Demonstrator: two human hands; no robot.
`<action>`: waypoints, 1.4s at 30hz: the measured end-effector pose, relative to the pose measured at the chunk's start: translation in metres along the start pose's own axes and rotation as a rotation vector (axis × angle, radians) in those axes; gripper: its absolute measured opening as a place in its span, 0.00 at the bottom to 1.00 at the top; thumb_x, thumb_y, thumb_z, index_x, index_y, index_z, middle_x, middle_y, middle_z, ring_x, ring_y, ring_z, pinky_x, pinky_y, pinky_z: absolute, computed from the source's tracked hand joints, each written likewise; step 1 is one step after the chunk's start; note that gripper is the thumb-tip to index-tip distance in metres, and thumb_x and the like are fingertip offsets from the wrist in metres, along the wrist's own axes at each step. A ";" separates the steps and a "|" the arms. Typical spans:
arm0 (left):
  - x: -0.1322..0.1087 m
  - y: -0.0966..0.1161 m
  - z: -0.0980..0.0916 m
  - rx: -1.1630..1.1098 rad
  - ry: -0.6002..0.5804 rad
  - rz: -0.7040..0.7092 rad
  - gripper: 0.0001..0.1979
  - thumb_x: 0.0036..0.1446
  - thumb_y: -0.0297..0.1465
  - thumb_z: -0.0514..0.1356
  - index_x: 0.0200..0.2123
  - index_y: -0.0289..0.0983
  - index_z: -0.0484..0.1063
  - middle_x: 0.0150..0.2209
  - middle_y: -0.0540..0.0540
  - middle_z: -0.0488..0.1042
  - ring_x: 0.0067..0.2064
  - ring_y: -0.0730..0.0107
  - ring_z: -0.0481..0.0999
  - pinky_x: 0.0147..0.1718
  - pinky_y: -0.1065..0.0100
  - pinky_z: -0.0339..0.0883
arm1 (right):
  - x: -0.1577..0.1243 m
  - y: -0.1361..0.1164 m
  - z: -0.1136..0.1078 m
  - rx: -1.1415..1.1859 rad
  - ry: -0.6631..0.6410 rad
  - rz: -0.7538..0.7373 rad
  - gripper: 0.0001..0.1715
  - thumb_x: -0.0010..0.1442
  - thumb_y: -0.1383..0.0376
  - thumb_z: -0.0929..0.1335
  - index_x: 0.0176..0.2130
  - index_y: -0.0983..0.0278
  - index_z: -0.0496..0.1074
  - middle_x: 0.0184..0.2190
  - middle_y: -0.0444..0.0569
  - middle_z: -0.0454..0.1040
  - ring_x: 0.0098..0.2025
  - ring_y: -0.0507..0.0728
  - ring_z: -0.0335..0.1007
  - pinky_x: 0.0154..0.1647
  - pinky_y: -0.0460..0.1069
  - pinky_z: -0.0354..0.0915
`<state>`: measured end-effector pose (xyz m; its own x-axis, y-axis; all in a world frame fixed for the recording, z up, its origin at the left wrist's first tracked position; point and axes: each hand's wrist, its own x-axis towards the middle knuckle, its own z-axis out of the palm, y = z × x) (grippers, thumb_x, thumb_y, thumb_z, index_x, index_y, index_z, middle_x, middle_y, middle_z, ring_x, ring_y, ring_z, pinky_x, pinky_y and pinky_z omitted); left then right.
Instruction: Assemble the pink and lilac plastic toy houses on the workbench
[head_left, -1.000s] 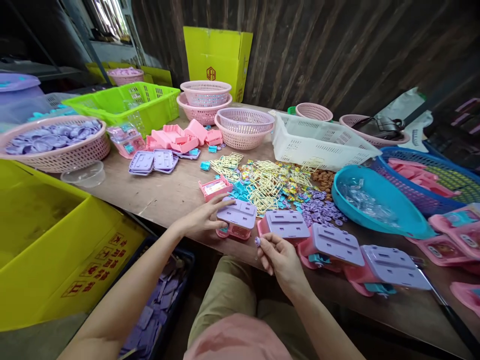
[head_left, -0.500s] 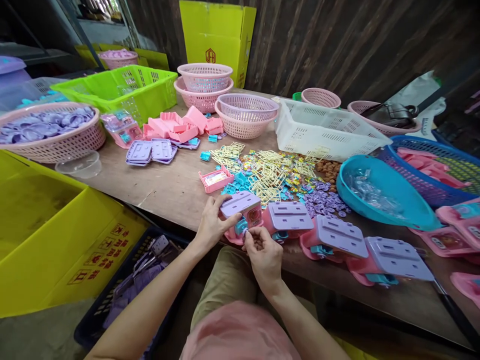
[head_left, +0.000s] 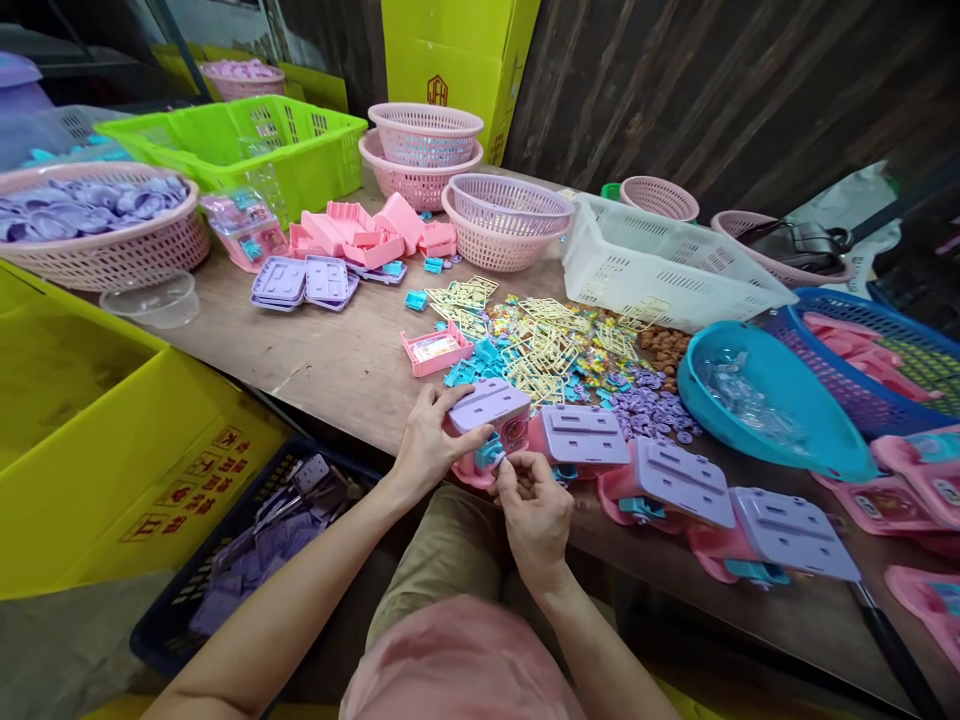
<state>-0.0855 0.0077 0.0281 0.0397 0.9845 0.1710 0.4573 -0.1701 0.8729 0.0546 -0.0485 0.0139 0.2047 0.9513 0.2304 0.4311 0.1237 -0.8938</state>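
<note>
A small pink plastic toy (head_left: 514, 434) with a purple lid and a teal front piece sits at the table's near edge. My left hand (head_left: 427, 440) grips it from the left, thumb across its front and fingers at the lid. At the teal piece, the fingertips of my right hand (head_left: 534, 510) pinch a small purple knob (head_left: 499, 459), mostly covered by the fingers. To the right stand similar toys in a row: one with a purple lid (head_left: 586, 436), another (head_left: 681, 482) and a third (head_left: 793, 532).
Loose yellow frames (head_left: 541, 350), teal pieces (head_left: 480, 362) and purple spiral pieces (head_left: 652, 410) lie beyond the toys. A pink tray (head_left: 420, 366) is beside them. Behind are a white basket (head_left: 675, 285) and a teal basin (head_left: 825, 440). A black-handled tool (head_left: 896, 630) lies at right.
The camera view has shifted slightly. Both hands stay at the same toy, with the right fingers still at its front; the other things lie as before.
</note>
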 end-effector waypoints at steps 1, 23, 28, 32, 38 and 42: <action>0.000 0.000 0.000 0.001 0.003 0.004 0.26 0.49 0.42 0.63 0.51 0.39 0.69 0.38 0.47 0.63 0.40 0.67 0.68 0.42 0.67 0.65 | 0.000 0.000 0.000 0.009 -0.005 0.012 0.11 0.58 0.59 0.63 0.29 0.63 0.65 0.21 0.45 0.72 0.19 0.50 0.68 0.21 0.45 0.67; 0.002 0.003 -0.002 -0.008 -0.018 -0.004 0.24 0.48 0.40 0.64 0.49 0.41 0.70 0.39 0.48 0.64 0.40 0.66 0.68 0.42 0.66 0.66 | 0.002 -0.006 -0.003 -0.344 0.058 -0.381 0.07 0.61 0.67 0.62 0.31 0.63 0.66 0.22 0.44 0.72 0.21 0.50 0.69 0.22 0.43 0.65; -0.001 0.001 -0.006 0.006 -0.007 0.052 0.24 0.48 0.41 0.64 0.49 0.41 0.70 0.39 0.48 0.65 0.41 0.65 0.68 0.43 0.66 0.65 | 0.000 -0.003 0.004 -0.501 0.147 -0.643 0.07 0.62 0.72 0.60 0.35 0.64 0.64 0.22 0.46 0.70 0.23 0.51 0.68 0.27 0.45 0.66; -0.005 -0.005 -0.006 0.001 -0.015 0.051 0.24 0.50 0.41 0.62 0.50 0.42 0.70 0.38 0.48 0.64 0.40 0.67 0.69 0.41 0.66 0.67 | -0.003 0.004 0.011 -0.490 0.153 -0.661 0.07 0.62 0.73 0.60 0.37 0.64 0.63 0.22 0.46 0.70 0.24 0.52 0.69 0.27 0.46 0.66; -0.010 -0.006 -0.006 0.100 0.017 0.088 0.23 0.50 0.40 0.61 0.50 0.42 0.69 0.37 0.49 0.64 0.38 0.67 0.68 0.39 0.67 0.67 | -0.010 0.006 0.016 -0.423 0.114 -0.567 0.07 0.62 0.74 0.59 0.34 0.64 0.62 0.23 0.46 0.69 0.25 0.52 0.68 0.28 0.45 0.65; -0.008 -0.014 -0.007 0.190 -0.020 0.170 0.26 0.49 0.41 0.62 0.51 0.40 0.69 0.40 0.47 0.63 0.42 0.64 0.68 0.44 0.64 0.66 | -0.010 0.006 0.011 -0.465 0.028 -0.534 0.11 0.65 0.71 0.57 0.31 0.63 0.61 0.21 0.44 0.67 0.23 0.51 0.66 0.26 0.45 0.63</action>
<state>-0.0980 0.0019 0.0179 0.1468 0.9436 0.2968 0.6014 -0.3234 0.7306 0.0454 -0.0543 0.0024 -0.1197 0.7858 0.6068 0.8079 0.4323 -0.4004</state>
